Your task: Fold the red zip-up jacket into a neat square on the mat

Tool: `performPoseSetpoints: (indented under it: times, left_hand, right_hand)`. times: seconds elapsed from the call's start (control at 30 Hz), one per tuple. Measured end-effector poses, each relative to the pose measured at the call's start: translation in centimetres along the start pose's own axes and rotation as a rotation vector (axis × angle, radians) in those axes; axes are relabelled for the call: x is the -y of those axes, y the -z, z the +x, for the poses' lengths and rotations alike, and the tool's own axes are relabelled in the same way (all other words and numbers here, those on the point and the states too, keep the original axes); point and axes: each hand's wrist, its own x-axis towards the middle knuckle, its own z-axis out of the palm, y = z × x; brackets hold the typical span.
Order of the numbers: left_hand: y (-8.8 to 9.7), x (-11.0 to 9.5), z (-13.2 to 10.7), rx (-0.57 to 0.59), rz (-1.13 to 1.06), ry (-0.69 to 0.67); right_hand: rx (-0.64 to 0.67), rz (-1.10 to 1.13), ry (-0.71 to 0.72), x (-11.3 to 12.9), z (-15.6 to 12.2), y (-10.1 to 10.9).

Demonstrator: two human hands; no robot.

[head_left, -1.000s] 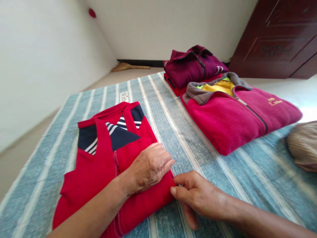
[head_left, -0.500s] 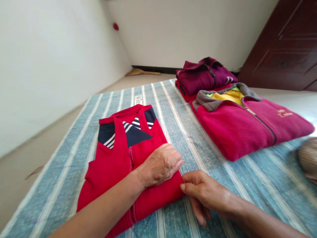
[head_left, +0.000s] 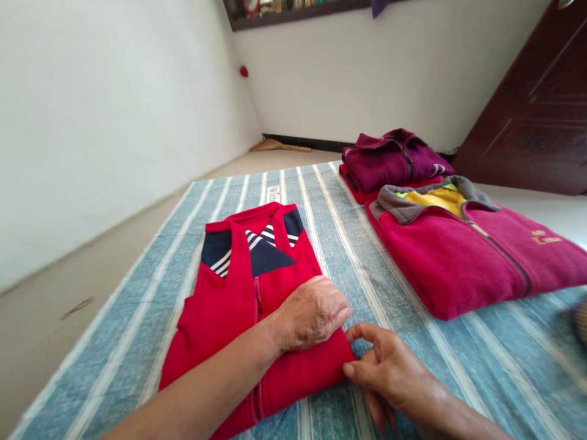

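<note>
Red fabric forms the folded garment (head_left: 233, 318), which lies flat on the striped cloth (head_left: 169, 293), in front of the person and below both hands; relative to the frame half a second earlier, the whole scene sits lower and farther right in the view; a dark frame (head_left: 302, 14) now shows along the top edge; the ribbed beige object (head_left: 582, 321) at the right edge is cut down to a sliver; garment and hands keep nearly the same arrangement, with the right index finger more arched.

Left hand (head_left: 316, 311): back uppermost, fingers curled, resting on the garment near its right edge; the forearm crosses the lower part of the garment; whether fabric is gripped beneath cannot be told. Right hand (head_left: 389, 360): at the lower right corner of the garment; thumb and index finger stand narrowly parted at the edge, other fingers bent downward.

Markings: printed lettering (head_left: 274, 194) on the cloth, beyond the collar, reads "With", its remainder unclear; the gold emblem (head_left: 545, 237) on the magenta jacket (head_left: 440, 256) is too small to read.
</note>
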Motion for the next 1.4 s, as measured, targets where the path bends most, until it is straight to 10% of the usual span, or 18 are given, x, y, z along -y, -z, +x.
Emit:
performPoseSetpoints:
  times: [0.77,0.97,1.4]
  left_hand:
    - [0.3,0.3,-0.5,-0.098,-0.266,0.033]
    - [0.3,0.5,-0.7,-0.133,-0.354,0.060]
    - [1.0,0.4,-1.1,-0.162,-0.559,0.145]
  right_hand:
    - [0.002,-0.146,-0.066,-0.1,0.2,-0.6]
    - [-0.184,-0.186,0.035,-1.9,0.2,0.0]
    - [-0.132,-0.595,0.245,-1.0,-0.4,1.0]
